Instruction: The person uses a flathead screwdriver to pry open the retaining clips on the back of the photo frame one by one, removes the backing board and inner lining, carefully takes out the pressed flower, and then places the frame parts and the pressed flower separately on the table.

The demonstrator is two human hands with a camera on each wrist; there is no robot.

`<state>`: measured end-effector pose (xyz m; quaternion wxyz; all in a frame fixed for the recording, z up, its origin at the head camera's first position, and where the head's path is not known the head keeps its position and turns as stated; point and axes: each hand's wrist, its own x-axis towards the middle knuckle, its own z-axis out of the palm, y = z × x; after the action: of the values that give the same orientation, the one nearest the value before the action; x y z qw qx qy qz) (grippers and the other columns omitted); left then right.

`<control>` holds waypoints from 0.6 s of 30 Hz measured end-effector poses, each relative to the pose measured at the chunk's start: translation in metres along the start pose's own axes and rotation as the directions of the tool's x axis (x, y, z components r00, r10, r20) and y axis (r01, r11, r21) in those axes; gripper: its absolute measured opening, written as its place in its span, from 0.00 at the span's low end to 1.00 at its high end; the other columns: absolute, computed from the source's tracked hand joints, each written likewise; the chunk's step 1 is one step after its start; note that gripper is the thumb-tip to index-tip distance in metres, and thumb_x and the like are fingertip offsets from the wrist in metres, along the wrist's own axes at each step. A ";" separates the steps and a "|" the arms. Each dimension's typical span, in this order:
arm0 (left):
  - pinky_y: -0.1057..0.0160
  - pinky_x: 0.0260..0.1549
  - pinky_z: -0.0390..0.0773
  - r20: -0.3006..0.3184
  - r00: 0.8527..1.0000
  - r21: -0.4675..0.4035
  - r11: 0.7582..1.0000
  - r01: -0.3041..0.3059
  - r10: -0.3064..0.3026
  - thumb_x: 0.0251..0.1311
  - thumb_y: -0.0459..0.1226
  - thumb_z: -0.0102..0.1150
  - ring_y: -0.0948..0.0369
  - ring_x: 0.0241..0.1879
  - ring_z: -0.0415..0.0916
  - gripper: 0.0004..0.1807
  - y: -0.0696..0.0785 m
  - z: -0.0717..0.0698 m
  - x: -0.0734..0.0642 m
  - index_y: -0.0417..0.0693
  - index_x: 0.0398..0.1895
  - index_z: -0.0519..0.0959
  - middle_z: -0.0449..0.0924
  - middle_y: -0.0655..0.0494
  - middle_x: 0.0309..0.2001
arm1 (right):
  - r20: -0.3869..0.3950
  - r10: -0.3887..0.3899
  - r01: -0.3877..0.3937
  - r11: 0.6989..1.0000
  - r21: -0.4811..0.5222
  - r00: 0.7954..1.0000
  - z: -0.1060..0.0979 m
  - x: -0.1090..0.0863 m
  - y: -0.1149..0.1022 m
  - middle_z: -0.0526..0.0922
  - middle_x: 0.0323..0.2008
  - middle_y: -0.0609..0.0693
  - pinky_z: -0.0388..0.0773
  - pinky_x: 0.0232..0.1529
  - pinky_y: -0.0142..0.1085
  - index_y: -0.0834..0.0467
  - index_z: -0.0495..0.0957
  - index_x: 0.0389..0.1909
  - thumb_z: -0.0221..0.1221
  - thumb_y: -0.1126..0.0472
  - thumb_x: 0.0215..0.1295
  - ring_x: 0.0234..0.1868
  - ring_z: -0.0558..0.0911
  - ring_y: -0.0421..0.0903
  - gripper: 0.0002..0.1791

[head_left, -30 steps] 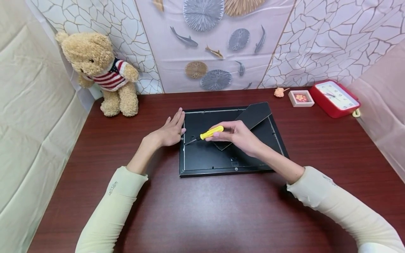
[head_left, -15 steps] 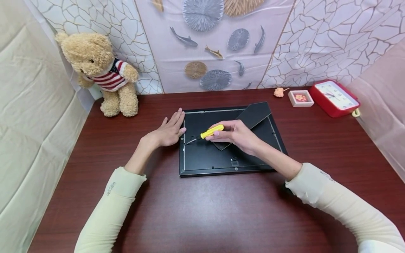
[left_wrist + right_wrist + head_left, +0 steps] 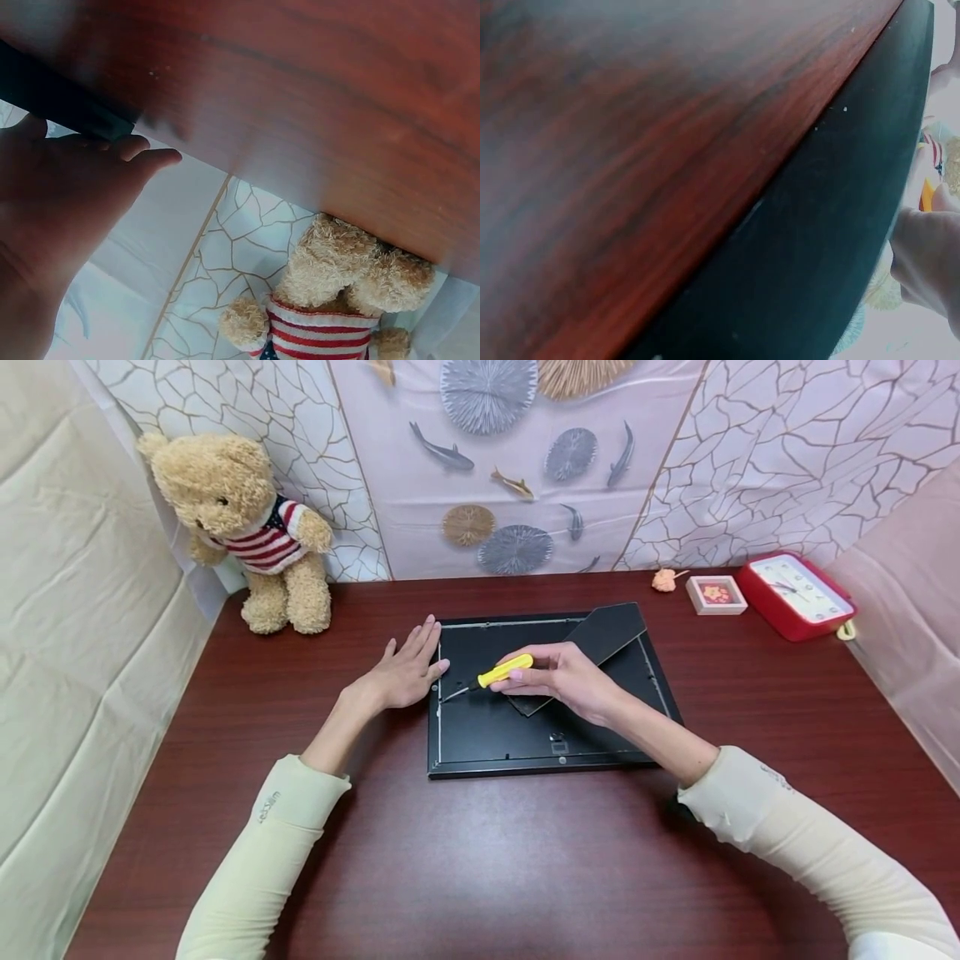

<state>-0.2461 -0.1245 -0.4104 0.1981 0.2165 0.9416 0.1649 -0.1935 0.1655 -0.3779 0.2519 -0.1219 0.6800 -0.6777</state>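
Observation:
A black picture frame [image 3: 495, 743] lies face down on the dark red-brown table, its folding stand [image 3: 609, 631] slanting across the back panel. My right hand [image 3: 573, 681] grips the yellow handle of a screwdriver [image 3: 506, 670] over the panel. The screwdriver's thin metal tip points left and down to the groove along the frame's left edge. With fingers straight, my left hand [image 3: 405, 672] rests against that left edge, its thumb over the border. In the left wrist view, the left hand [image 3: 67, 187] lies along the frame's dark side [image 3: 64, 97].
A teddy bear [image 3: 247, 535] in a striped sweater sits at the back left. Along the back right stand a small orange ornament [image 3: 664, 580], a little framed box [image 3: 716, 595] and a red alarm clock [image 3: 797, 595]. Patterned cloth hangs behind the table.
Both hands and the screwdriver keep nearly the same place at the frame's left edge. The whole head view has shifted slightly.

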 end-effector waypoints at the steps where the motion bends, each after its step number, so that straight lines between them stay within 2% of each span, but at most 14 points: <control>1: 0.34 0.85 0.29 0.000 1.000 -0.001 1.000 0.005 -0.005 0.91 0.51 0.32 0.48 0.91 0.25 0.41 0.000 0.000 0.000 0.44 0.91 0.29 0.20 0.49 0.91 | 0.001 -0.003 0.003 1.000 -0.003 1.000 0.000 0.000 0.000 0.85 0.62 0.69 0.86 0.62 0.40 0.76 0.73 0.72 0.58 0.74 0.81 0.54 0.93 0.47 0.23; 10: 0.33 0.84 0.27 0.005 1.000 -0.002 1.000 0.025 -0.025 0.91 0.54 0.30 0.47 0.90 0.23 0.41 -0.001 0.001 0.001 0.49 0.91 0.29 0.19 0.55 0.91 | -0.009 -0.019 0.019 1.000 -0.019 1.000 -0.002 0.002 0.003 0.88 0.59 0.67 0.86 0.62 0.39 0.77 0.73 0.72 0.58 0.74 0.80 0.53 0.93 0.47 0.23; 18: 0.34 0.85 0.27 0.009 0.999 0.012 0.999 0.042 -0.043 0.90 0.56 0.30 0.48 0.90 0.22 0.41 -0.009 0.005 0.008 0.52 0.91 0.27 0.18 0.57 0.91 | -0.024 -0.005 0.004 0.999 -0.040 1.000 -0.002 0.002 0.003 0.87 0.60 0.67 0.86 0.61 0.40 0.76 0.74 0.71 0.59 0.74 0.80 0.53 0.93 0.46 0.23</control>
<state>-0.2538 -0.1276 -0.4206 0.2048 0.1984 0.9460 0.1539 -0.1961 0.1663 -0.3808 0.2398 -0.1201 0.6963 -0.6658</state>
